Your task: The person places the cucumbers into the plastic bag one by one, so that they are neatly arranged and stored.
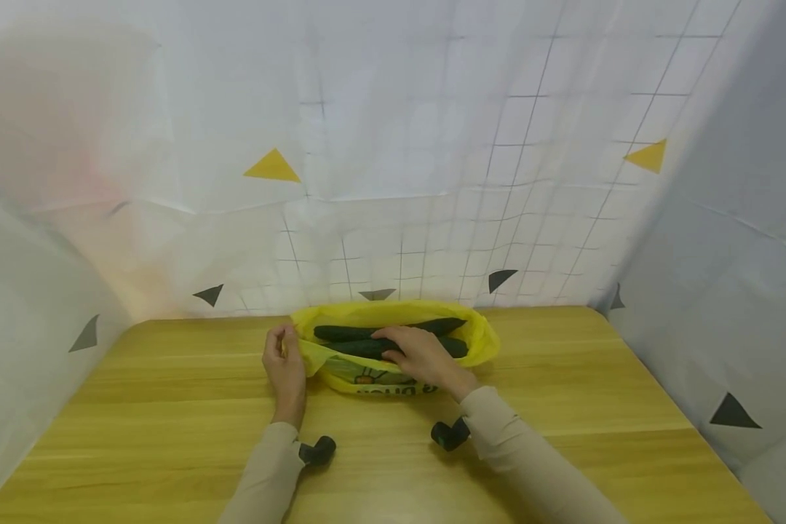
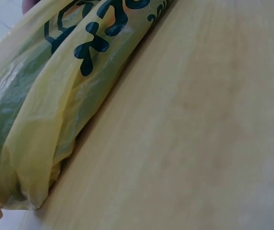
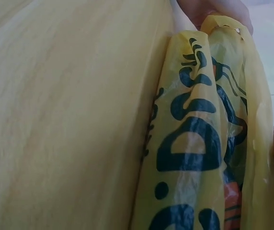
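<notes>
A yellow plastic bag (image 1: 337, 380) with dark printing lies on the table, its mouth spread wide. Inside are two long dark green cucumbers, a rear cucumber (image 1: 342, 333) and a front cucumber (image 1: 356, 348). My left hand (image 1: 287, 367) pinches the bag's rim at the left end; in the right wrist view that left hand (image 3: 218, 8) shows at the far end of the bag. My right hand (image 1: 422, 354) reaches over the front rim and grips the front cucumber near its middle, thumb on the near side. In the left wrist view, the bag (image 2: 45, 110) hides the cucumbers.
The wooden table (image 1: 170, 422) reaches back to a white sheeted wall (image 1: 393, 145) right behind the bag. Side sheets stand left and right, with black and yellow triangles on the sheeting. Dark wrist-mounted devices (image 1: 319, 450) sit below both hands.
</notes>
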`<state>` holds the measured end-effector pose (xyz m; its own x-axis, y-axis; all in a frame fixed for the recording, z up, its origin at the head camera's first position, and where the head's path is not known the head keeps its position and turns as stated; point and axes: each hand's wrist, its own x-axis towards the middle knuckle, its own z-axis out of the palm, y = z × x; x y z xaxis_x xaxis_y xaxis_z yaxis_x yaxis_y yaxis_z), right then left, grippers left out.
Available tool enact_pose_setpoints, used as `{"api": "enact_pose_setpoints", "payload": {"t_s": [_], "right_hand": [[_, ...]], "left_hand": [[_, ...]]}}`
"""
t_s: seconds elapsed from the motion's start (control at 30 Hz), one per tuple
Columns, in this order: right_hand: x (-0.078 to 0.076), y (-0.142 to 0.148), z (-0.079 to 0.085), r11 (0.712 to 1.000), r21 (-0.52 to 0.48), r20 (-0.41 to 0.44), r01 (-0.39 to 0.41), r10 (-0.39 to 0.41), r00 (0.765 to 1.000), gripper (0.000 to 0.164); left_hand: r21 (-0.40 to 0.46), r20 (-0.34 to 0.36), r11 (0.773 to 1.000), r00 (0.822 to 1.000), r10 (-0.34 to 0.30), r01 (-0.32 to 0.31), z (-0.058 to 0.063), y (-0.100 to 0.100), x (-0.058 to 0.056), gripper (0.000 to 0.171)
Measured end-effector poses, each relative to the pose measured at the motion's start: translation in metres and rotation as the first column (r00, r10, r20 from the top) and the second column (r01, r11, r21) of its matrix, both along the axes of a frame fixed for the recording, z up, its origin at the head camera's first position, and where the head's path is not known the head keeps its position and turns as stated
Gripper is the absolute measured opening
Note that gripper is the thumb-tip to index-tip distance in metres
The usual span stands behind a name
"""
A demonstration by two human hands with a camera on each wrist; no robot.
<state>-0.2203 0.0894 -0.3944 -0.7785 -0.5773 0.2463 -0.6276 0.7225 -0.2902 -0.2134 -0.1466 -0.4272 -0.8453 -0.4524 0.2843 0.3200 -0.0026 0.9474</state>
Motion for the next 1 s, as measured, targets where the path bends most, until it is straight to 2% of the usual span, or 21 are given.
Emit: {"api": "enact_pose_setpoints", "payload": {"t_s": [0.33,0.57,0.7,0.8,0.9,1.0], "right_hand": [[0.001,0.004,0.007,0.997,0.051,-0.024,-0.064,0.065,0.998,0.035],[0.003,0.007,0.012,0.988,0.113,0.11,-0.107,0.095,0.989,0.036],[0.004,0.008,0.013,0.983,0.1,0.166,-0.153,0.135,0.977,0.037],[0.004,0.008,0.012,0.981,0.095,0.14,-0.17,0.156,0.978,0.036],[0.004,0.008,0.008,0.982,0.102,0.063,-0.16,0.154,0.986,0.035],[0.005,0.009,0.003,0.99,0.083,0.028,-0.115,0.113,0.993,0.035]], "left_hand": [[0.014,-0.003,1.0,1.0,-0.009,0.009,-0.001,0.001,0.0,0.031],[0.02,0.011,1.0,1.0,-0.013,0.013,0.002,0.001,0.002,0.031],[0.004,0.016,1.0,1.0,-0.004,0.004,0.003,0.001,0.002,0.032],[-0.003,0.016,1.0,1.0,0.005,-0.005,0.003,0.0,0.002,0.033],[-0.003,0.016,1.0,1.0,0.009,-0.009,0.0,-0.001,0.0,0.033],[0.016,0.018,1.0,1.0,0.007,-0.007,-0.009,-0.003,-0.006,0.034]]}}
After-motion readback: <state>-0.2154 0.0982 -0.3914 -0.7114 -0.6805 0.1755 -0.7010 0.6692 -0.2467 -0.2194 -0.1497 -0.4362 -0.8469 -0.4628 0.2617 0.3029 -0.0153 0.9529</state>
